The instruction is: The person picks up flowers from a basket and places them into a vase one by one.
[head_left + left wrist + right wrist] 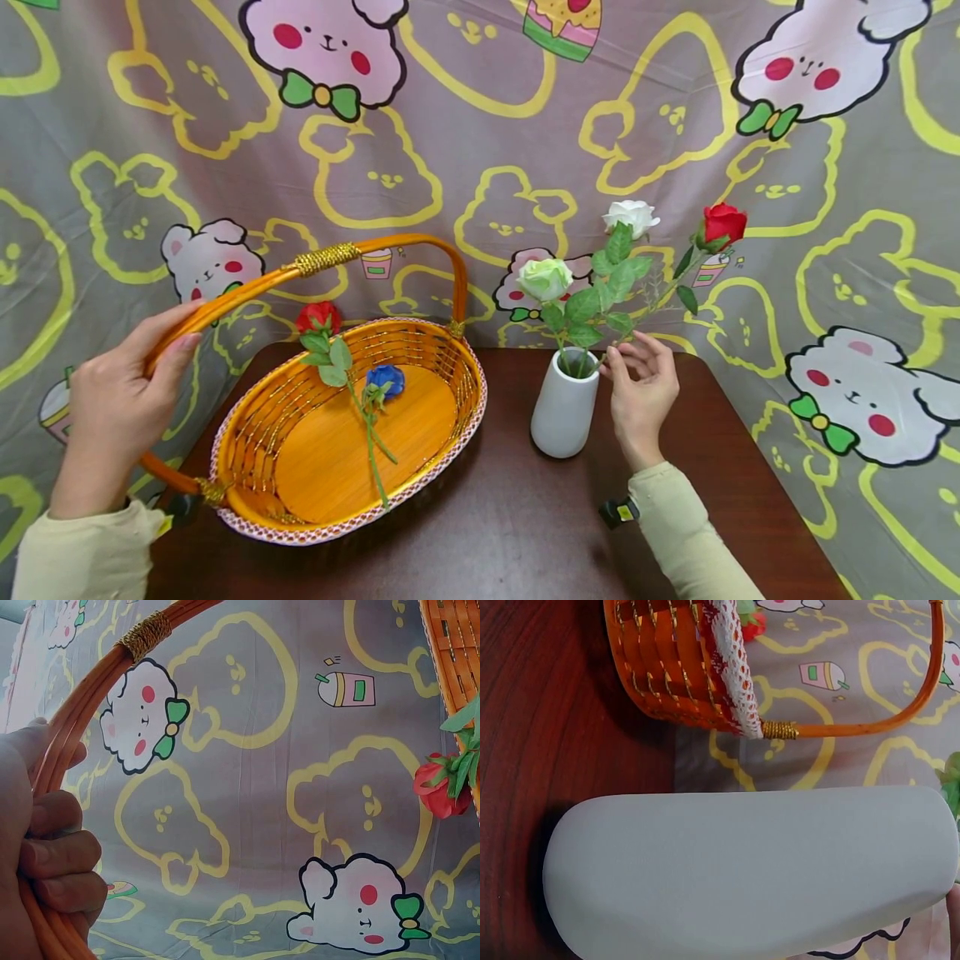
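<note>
My left hand (131, 392) grips the arched handle (412, 242) of an orange woven basket (315, 433), fingers curled round it in the left wrist view. Inside the basket lie a red rose (318, 317), its head at the far rim, and a blue rose (386, 382). At the mouth of a white vase (564, 412), my right hand (645, 396) pinches the stem of another red rose (723, 227), which leans out to the right. A white rose (632, 218) and a pale green rose (545, 279) also stand in the vase. In the right wrist view the vase hides most of that hand.
Basket and vase are on a dark brown table (495, 517), the basket to the left. Behind and beside the table hangs a grey curtain (480, 142) with cartoon rabbits and yellow outlines. The basket's handle rises high above its rim.
</note>
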The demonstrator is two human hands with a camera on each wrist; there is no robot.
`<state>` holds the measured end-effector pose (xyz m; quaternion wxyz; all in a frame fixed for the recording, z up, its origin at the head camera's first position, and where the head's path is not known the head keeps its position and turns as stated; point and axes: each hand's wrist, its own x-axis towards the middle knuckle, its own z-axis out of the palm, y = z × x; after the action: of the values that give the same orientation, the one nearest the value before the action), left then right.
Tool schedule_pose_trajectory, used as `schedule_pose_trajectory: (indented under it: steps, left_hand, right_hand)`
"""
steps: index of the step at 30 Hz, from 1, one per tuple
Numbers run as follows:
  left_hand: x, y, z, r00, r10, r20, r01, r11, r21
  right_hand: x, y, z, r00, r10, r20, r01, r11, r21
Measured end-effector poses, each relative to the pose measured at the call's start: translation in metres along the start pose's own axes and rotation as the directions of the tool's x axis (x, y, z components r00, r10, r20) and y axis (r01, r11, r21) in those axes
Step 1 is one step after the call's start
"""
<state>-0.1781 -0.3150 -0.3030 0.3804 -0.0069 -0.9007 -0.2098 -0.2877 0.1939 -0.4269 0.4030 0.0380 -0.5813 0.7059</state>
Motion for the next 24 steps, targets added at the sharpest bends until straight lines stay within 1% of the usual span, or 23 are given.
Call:
schedule_pose_trajectory:
  steps: [3,7,11,17,20,24]
  left_hand:
    - [0.0,0.0,0.0,1.0,0.009,-0.001,-0.009,1.0,0.007]
    - [0.0,0.0,0.001,1.0,0.019,-0.003,-0.019,1.0,0.016]
    - [0.001,0.0,0.001,1.0,0.014,-0.006,-0.014,1.0,0.001]
    - [0.001,0.0,0.001,0.999,0.029,-0.014,-0.029,1.0,0.003]
    - [0.001,0.001,0.001,1.0,0.028,-0.009,-0.028,1.0,0.007]
    - [0.001,0.001,0.001,1.0,0.02,-0.001,-0.02,1.0,0.006]
  right_hand:
    - [-0.001,0.0,0.0,1.0,0.003,-0.002,-0.003,1.0,-0.005]
    - [-0.002,0.001,0.0,1.0,0.006,-0.005,-0.007,0.999,-0.052]
    - [-0.004,0.001,0.0,1.0,0.01,-0.007,-0.01,0.994,-0.106]
    - [-0.01,-0.016,0.006,1.0,0.008,-0.007,-0.009,0.978,-0.211]
    - [-0.013,-0.024,0.008,1.0,-0.004,0.016,0.008,0.966,-0.259]
    - [-0.015,-0.025,0.007,0.999,-0.004,0.052,0.019,0.959,-0.284]
